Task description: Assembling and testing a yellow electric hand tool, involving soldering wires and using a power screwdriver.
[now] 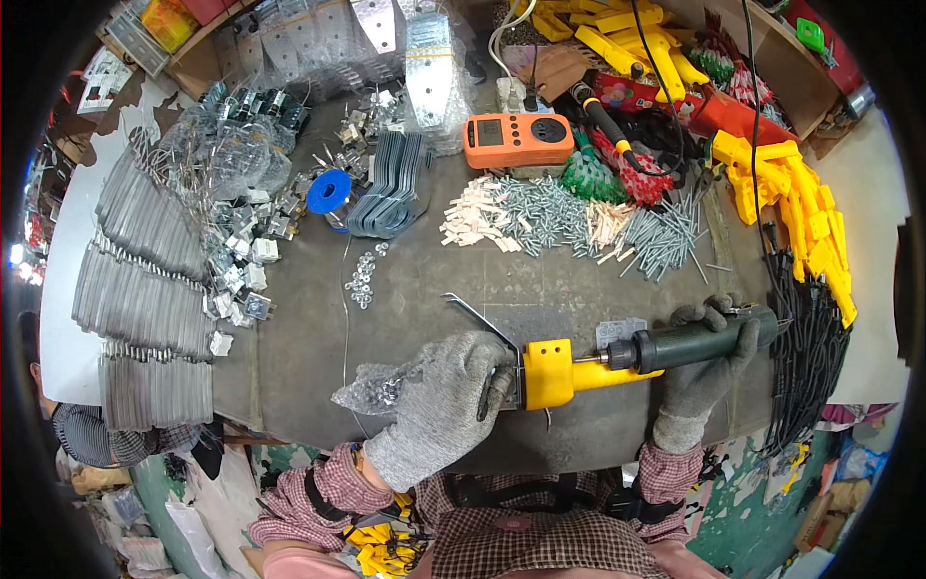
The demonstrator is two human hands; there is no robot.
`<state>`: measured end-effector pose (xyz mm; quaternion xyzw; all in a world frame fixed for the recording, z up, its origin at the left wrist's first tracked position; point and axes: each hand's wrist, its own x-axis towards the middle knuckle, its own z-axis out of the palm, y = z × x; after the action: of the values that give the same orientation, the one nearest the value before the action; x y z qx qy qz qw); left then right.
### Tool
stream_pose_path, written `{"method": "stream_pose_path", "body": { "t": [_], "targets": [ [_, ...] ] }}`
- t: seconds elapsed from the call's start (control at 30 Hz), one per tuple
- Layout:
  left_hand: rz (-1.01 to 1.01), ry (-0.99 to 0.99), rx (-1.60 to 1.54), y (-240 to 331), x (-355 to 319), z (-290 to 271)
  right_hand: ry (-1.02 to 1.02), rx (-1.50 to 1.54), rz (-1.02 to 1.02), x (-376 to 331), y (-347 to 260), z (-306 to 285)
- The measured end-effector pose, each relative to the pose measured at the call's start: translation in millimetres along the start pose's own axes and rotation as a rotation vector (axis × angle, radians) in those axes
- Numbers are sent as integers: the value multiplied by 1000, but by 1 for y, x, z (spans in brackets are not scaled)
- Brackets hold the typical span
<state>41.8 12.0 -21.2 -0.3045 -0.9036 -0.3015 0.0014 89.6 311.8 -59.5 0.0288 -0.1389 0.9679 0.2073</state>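
My left hand (pixel 439 400), in a grey glove, is closed around a bent metal bracket (pixel 471 311) and the near end of a yellow plastic handle (pixel 548 374). Its fingertips are partly hidden. Beside its wrist lies a clear plastic bag (pixel 365 388) with small parts. A dark green electric screwdriver (pixel 699 344) lies level in my right hand (pixel 709 376), gloved too, fingers wrapped round the body. The screwdriver's thin bit points left and meets the block end of the yellow handle; whether it touches a screw cannot be seen.
Stacked grey metal strips (pixel 145 289) line the left side. Screws (pixel 661 236) and pale plugs (pixel 477 212) lie beyond my hands, below an orange meter (pixel 518 141). Loose nuts (pixel 362 280) sit near a blue spool (pixel 329 192). Black cords (pixel 805 338) and yellow handles (pixel 796 203) fill the right.
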Motion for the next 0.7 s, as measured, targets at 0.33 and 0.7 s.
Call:
{"method": "stream_pose_path", "body": {
  "t": [0.33,0.7],
  "targets": [
    [101,-21,116,-1,-6,4,100,39,-55,-3,8,11],
    [37,16,-41,-1,-1,1,105,120,-114,1,7,7]
  ]
}}
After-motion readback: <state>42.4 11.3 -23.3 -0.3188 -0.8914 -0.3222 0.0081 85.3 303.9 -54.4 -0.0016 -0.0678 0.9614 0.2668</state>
